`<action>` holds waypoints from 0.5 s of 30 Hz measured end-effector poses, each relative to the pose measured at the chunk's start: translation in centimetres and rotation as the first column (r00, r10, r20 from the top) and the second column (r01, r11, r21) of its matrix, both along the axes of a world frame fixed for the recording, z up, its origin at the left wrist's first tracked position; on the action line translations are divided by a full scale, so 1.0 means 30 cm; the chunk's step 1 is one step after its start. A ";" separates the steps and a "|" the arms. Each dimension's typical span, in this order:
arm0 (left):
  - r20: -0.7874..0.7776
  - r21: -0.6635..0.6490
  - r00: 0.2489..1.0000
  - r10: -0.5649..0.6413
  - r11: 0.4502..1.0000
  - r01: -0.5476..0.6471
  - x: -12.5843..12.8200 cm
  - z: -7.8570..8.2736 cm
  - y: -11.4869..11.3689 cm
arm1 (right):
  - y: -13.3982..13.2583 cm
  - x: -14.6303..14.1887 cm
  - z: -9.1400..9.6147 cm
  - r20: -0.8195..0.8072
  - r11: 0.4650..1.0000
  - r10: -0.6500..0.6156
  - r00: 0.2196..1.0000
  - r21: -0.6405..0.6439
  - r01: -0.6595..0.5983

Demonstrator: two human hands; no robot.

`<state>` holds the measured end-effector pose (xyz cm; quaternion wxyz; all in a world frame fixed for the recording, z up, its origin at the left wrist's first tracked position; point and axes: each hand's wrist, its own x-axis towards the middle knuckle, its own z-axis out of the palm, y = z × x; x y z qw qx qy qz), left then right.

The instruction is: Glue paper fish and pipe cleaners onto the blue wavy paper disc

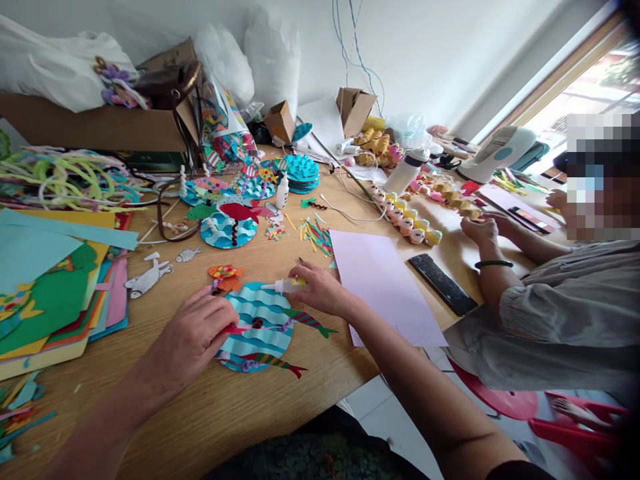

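Observation:
A round blue paper disc point(260, 303) with wavy light-blue strips lies on the table before me. My right hand point(320, 288) is closed round a small glue bottle point(290, 285), whose nozzle points left over the disc's top edge. At the disc's left side my left hand point(203, 323) pinches a small red paper piece point(235, 329); its fingertips are partly hidden. An orange spotted paper fish point(226, 275) sits at the upper left rim. Two striped paper fish, one upper point(313, 321) and one lower point(277, 361), stick out past the right side.
A lilac sheet point(383, 280) and a black phone point(443, 285) lie to the right, beside a co-worker's hands point(483, 230). Coloured paper point(55, 287) is piled at left. Finished-looking discs point(230, 227), another glue bottle point(283, 191) and paper scraps point(317, 235) lie behind.

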<state>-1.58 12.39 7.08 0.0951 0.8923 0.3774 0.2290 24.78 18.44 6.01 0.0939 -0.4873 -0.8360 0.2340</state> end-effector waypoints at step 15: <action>0.008 -0.026 1.000 0.000 1.000 0.000 0.000 -0.005 0.004 | -0.011 0.001 -0.007 -0.064 0.994 -0.108 0.992 0.025 0.110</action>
